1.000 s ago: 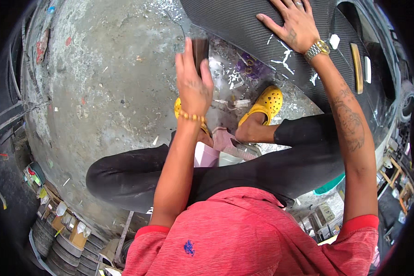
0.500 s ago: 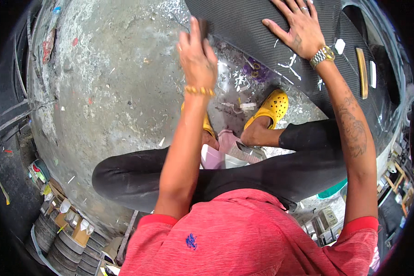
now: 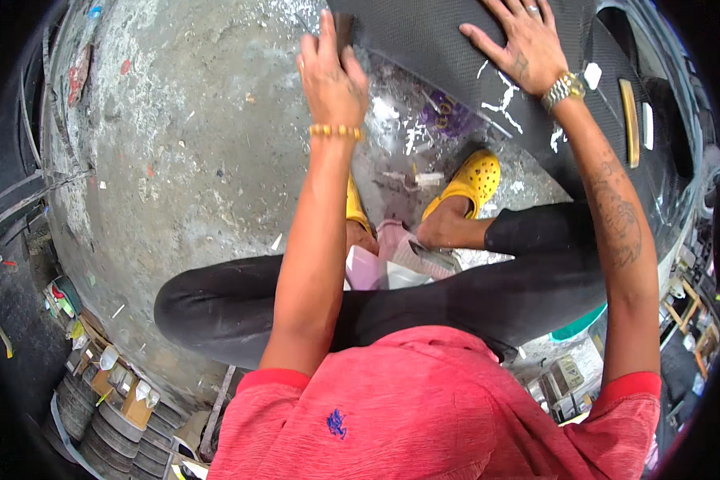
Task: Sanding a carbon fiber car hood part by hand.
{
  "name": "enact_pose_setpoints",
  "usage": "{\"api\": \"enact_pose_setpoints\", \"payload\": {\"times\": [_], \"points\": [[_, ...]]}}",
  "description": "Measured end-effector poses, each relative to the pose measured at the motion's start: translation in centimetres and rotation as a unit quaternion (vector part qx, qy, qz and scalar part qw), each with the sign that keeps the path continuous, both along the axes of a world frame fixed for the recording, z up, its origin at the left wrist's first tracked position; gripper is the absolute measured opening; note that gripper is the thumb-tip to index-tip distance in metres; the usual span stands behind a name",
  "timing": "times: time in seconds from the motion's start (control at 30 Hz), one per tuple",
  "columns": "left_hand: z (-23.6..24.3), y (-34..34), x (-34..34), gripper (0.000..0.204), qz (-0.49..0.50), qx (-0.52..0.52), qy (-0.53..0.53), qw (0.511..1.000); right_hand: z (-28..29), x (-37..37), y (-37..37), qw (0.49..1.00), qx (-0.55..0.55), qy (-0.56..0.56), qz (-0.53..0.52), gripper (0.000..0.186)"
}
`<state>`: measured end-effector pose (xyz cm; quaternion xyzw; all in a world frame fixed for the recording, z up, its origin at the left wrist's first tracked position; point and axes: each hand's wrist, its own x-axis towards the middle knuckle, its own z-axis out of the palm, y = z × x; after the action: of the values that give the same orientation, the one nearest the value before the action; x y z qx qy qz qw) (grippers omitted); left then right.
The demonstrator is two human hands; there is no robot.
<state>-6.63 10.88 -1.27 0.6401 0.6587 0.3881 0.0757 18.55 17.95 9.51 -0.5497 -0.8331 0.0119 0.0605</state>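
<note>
Matt woven-textured black panel [image 3: 448, 48] under right hand [image 3: 524, 40]; rough, stained concrete floor [image 3: 184, 144] left of left hand [image 3: 332, 76].

Rough grey concrete floor [image 3: 176, 160], stained w/ white paint splashes. Far right: big black carbon-weave panel [image 3: 424, 36] lies on it; yellow clogs [image 3: 472, 180] nr centre.

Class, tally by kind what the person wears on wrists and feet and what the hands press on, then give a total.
Yellow clogs: 2
Wristwatch: 1
Bead bracelet: 1
Dark textured panel under left hand and right hand: 1
Total: 5
</note>
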Motion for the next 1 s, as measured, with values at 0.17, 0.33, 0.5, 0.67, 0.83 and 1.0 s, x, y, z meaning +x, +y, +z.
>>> {"api": "enact_pose_setpoints", "payload": {"times": [0.17,0.33,0.5,0.67,0.83,1.0], "points": [[-0.3,-2.2,2.3,0.061,-0.002,0.024,-0.041,0.999,-1.2,1.2,-0.4,1.0,0.009,-0.025,0.011,0.071],[0.2,2.4,-1.3,0.061,0.002,0.03,-0.04,0.999,-0.5,0.1,-0.2,1.0,0.002,0.007,0.013,0.072],[0.8,-1.5,-2.0,0.091,0.02,-0.175,-0.095,0.98,-1.1,1.3,-0.3,1.0,0.004,-0.02,0.011,0.071],[0.0,0.7,-1.6,0.107,-0.067,-0.252,0.046,0.964,-1.0,0.6,-0.2,1.0,-0.002,0.001,0.012,0.072],[-0.5,0.4,-0.4,0.111,-0.076,-0.279,0.034,0.957,-1.0,0.5,-0.1,1.0,-0.004,-0.015,0.002,0.072],[-0.2,-1.9,0.4,0.108,-0.091,-0.274,0.029,0.957,-1.1,0.9,-0.3,1.0,-0.001,-0.011,0.005,0.072]]}}
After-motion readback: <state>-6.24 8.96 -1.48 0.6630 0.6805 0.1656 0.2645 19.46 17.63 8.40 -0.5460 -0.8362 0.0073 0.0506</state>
